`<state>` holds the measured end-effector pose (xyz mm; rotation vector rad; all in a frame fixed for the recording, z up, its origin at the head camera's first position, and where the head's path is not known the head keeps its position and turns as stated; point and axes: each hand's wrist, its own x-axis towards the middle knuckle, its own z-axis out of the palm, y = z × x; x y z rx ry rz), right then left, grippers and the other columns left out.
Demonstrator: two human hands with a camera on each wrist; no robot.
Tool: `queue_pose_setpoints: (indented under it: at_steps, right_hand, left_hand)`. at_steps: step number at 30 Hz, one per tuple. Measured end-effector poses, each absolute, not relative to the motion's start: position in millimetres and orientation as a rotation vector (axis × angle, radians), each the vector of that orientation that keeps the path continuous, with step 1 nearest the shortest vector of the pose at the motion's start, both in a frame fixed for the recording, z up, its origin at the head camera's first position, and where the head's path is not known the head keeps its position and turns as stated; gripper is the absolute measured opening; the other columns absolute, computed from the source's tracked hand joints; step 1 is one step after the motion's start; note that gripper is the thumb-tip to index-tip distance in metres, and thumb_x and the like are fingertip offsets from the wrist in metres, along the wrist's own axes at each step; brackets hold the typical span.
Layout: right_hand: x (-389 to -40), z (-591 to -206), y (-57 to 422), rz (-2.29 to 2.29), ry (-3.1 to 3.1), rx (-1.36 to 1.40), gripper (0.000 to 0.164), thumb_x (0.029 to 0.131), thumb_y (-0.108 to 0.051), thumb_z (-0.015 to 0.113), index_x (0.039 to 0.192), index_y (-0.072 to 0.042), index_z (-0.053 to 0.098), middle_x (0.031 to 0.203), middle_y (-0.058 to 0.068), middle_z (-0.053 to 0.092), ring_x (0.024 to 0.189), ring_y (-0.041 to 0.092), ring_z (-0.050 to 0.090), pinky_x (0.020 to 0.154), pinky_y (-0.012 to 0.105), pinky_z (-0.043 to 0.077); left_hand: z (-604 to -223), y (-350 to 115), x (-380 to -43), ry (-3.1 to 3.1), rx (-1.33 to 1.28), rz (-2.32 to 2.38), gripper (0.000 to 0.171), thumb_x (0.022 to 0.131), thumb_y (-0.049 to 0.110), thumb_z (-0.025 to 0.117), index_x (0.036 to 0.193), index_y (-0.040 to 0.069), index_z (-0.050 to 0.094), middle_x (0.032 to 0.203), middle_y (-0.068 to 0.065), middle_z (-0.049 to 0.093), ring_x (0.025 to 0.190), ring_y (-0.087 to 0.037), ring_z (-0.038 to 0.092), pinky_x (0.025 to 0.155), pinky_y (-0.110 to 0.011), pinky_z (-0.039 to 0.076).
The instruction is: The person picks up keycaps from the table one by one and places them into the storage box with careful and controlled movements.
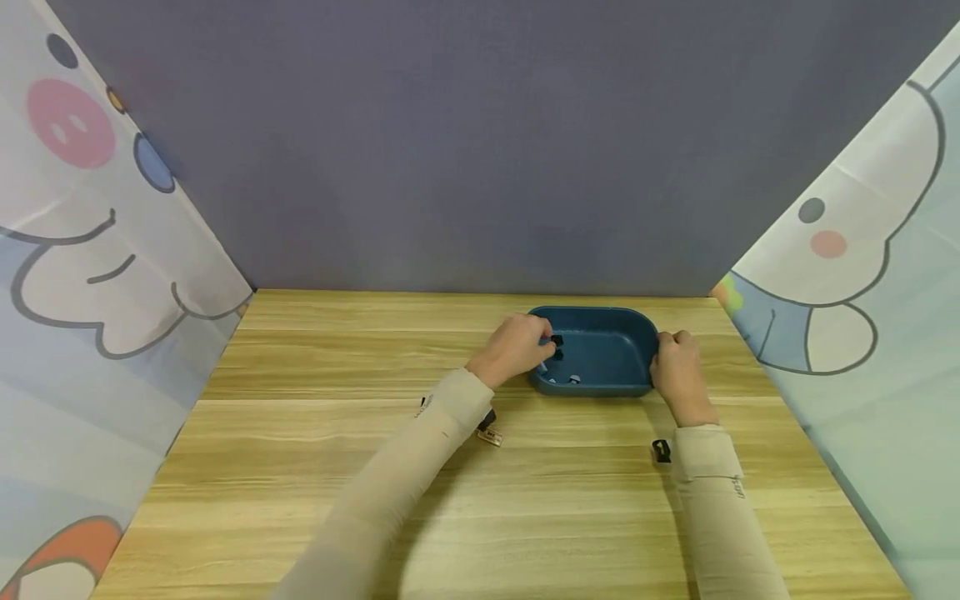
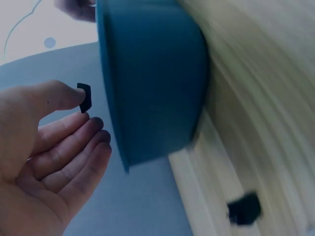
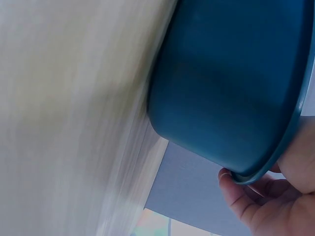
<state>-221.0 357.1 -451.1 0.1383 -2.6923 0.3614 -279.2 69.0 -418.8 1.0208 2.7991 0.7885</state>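
Note:
A blue plastic basin (image 1: 592, 389) stands toward the back of the wooden table. My left hand (image 1: 514, 348) is over its left rim, pinching a small black piece (image 2: 84, 98) between thumb and index finger; the other fingers are loosely bent. My right hand (image 1: 678, 379) grips the basin's right end, and the right wrist view has its fingers curled around the rim (image 3: 246, 178). Inside the basin lie a small black object (image 1: 558, 355) near the left hand and a small whitish piece (image 1: 575, 379) at the front wall.
A black piece (image 1: 661, 451) lies on the table beside the right sleeve. Near the left forearm are another black object (image 1: 487, 419), partly covered by the sleeve, and a small brown printed tag (image 1: 491, 437). A grey panel (image 1: 480, 150) stands behind the table, with cartoon-printed cloth at both sides.

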Motion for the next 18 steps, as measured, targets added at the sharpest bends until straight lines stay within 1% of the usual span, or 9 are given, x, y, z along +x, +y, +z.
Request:
queue_pose_setpoints:
  at_steps: [3,7,9,12,15,18]
  right_hand:
    - [-220.7,-449.9,356.7,0.367,-2.695,0.129,0.028,0.082,0.017,0.054,0.107,0.027,0.056,0.094,0.04,0.05,0.087,0.056,0.051,0.077,0.061,0.047]
    - [-220.7,-450.6,356.4,0.37,-2.688,0.127,0.027,0.081,0.018,0.054,0.107,0.027,0.057,0.094,0.04,0.05,0.086,0.056,0.052,0.077,0.062,0.047]
    - [-221.6,-453.1,356.5,0.365,-2.676,0.131,0.027,0.081,0.018,0.055,0.107,0.027,0.057,0.093,0.04,0.051,0.086,0.055,0.052,0.077,0.061,0.047]
    - [-222.8,-456.4,356.5,0.359,-2.652,0.145,0.027,0.08,0.018,0.054,0.105,0.027,0.058,0.091,0.039,0.051,0.084,0.055,0.052,0.075,0.061,0.047]
    - [-222.9,-456.6,356.9,0.355,-2.651,0.144,0.026,0.08,0.018,0.054,0.105,0.026,0.058,0.091,0.039,0.051,0.084,0.054,0.052,0.075,0.06,0.047]
    - [-221.9,-454.8,357.2,0.356,-2.648,0.14,0.026,0.081,0.019,0.055,0.105,0.027,0.057,0.091,0.039,0.051,0.084,0.055,0.052,0.074,0.06,0.048]
  left_hand:
    - [-419.9,81.3,-278.7,2.778,1.03,0.766,0.027,0.101,0.023,0.062,0.121,0.008,0.07,0.114,-0.005,0.07,0.067,-0.004,0.06,0.076,-0.024,0.052]
    - [-421.5,92.3,-276.4,2.75,1.047,0.792,0.027,0.101,0.022,0.062,0.121,0.007,0.07,0.114,-0.006,0.07,0.058,-0.004,0.057,0.068,-0.021,0.05]
    - [-423.3,94.6,-275.2,2.734,1.046,0.8,0.028,0.101,0.023,0.062,0.123,0.006,0.069,0.114,-0.007,0.07,0.057,-0.004,0.058,0.067,-0.021,0.05]
    - [-426.8,95.4,-274.6,2.715,1.031,0.796,0.032,0.101,0.023,0.064,0.127,0.004,0.068,0.119,-0.008,0.069,0.063,-0.004,0.061,0.075,-0.022,0.053]
    - [-428.9,94.6,-274.7,2.704,1.027,0.799,0.035,0.1,0.022,0.065,0.129,0.002,0.066,0.121,-0.01,0.068,0.067,-0.005,0.064,0.084,-0.027,0.054]
    - [-429.7,92.6,-274.5,2.709,1.06,0.82,0.034,0.1,0.021,0.065,0.128,0.001,0.066,0.121,-0.012,0.068,0.064,-0.007,0.064,0.086,-0.029,0.054]
